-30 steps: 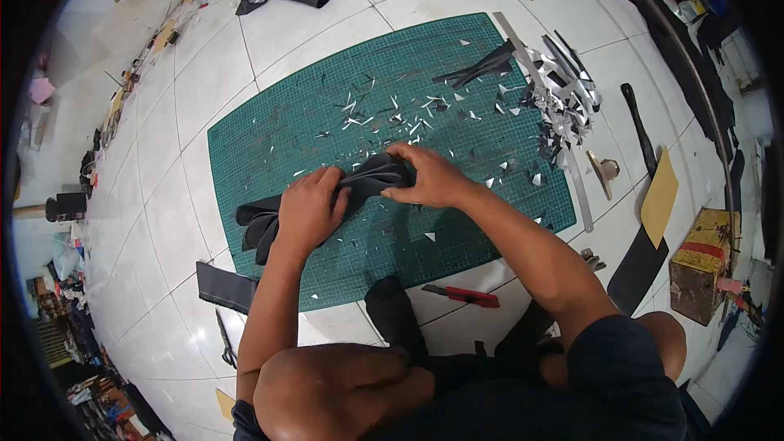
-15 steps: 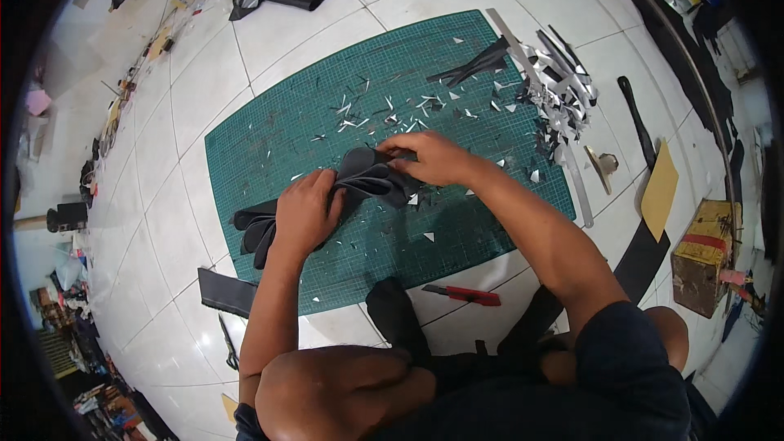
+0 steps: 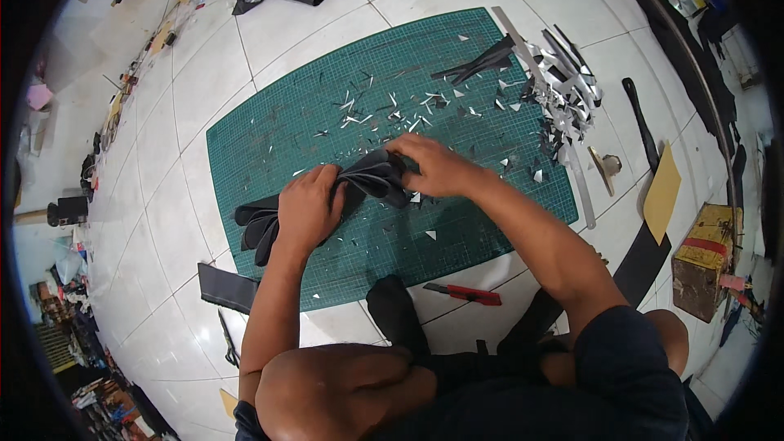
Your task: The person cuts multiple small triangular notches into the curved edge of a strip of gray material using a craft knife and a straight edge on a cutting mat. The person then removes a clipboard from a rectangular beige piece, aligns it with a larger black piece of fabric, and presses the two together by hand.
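The bundle is black to dark grey, made of smooth, flexible layers. It lies slantwise, gathered narrow beneath the left fingers. Looped layers fan out to their left; to their right, rounded, stacked folds bulge toward the right fingers, which touch that end.

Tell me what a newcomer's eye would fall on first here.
Probably the big green cutting mat on the white tiled floor, strewn with small scraps. Over it, the left hand grips a folded black bundle, the right hand at its right end. A silvery scrap heap lies along the mat's right edge.
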Demonstrator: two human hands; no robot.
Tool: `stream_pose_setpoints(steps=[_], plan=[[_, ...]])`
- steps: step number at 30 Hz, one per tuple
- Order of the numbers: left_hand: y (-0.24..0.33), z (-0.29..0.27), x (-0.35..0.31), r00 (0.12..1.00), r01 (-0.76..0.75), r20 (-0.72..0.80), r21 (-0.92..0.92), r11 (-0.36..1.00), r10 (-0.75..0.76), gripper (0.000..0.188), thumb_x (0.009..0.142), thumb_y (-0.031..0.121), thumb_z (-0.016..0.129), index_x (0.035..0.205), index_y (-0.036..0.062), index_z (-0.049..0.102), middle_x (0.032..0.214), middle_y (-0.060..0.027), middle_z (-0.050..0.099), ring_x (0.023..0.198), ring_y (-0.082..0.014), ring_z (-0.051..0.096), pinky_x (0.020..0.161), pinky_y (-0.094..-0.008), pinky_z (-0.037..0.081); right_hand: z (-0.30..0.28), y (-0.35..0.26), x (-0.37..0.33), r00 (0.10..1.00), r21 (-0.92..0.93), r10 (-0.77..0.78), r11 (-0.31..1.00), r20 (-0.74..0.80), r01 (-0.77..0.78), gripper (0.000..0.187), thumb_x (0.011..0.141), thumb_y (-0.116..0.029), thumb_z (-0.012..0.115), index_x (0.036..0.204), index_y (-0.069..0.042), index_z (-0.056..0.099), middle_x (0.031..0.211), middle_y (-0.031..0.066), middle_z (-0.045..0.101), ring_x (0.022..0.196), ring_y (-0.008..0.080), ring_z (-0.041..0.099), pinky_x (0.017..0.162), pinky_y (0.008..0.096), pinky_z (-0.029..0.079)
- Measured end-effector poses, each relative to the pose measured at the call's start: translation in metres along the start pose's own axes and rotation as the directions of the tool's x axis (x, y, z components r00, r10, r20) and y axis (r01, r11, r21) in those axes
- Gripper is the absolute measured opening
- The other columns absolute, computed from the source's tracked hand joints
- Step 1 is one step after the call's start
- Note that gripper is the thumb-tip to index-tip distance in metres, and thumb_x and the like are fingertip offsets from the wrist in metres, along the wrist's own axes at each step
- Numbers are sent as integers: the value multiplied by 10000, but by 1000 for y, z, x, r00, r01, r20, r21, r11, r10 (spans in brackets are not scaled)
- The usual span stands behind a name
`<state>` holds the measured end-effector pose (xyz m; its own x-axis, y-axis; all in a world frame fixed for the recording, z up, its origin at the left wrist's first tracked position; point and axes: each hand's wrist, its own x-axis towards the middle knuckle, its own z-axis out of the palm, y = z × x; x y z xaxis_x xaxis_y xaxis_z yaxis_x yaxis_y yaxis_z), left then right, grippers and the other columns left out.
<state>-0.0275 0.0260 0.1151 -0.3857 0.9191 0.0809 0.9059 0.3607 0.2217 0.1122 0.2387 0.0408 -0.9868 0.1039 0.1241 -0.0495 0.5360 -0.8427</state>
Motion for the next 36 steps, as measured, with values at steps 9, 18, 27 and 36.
stream_pose_setpoints(steps=[9,18,27,36], plan=[[-1,5,1,999,-18,-40,-26,999,17,180,863,168,623,999,58,580,882,-119,640,798,-333,645,701,-424,506,59,-3,-12,977,117,112,989,-184,-92,1092,611,-481,876,1428,-30,309,1318,222,461,1252,398,449,1060,478,379],[-5,0,-9,996,74,-49,18,997,-73,206,866,185,634,1028,61,600,904,-125,660,810,-333,657,701,-427,507,74,-19,-8,932,88,41,996,-359,-10,939,698,-186,797,1469,-31,284,1304,180,516,1195,331,540,1022,412,436],[-6,-2,-20,996,93,-12,34,995,-92,207,856,193,645,1010,63,597,894,-128,651,801,-331,654,696,-428,507,79,-7,11,919,232,138,971,-369,-52,480,758,-128,691,1183,19,521,1095,195,594,1017,354,614,862,415,496],[-12,0,-22,996,87,-11,5,996,-87,231,853,192,659,1010,44,579,879,-145,636,804,-362,639,693,-444,501,55,-18,16,962,237,238,950,-133,-203,390,798,-182,697,1123,-20,554,1018,188,628,935,367,637,796,437,499]])
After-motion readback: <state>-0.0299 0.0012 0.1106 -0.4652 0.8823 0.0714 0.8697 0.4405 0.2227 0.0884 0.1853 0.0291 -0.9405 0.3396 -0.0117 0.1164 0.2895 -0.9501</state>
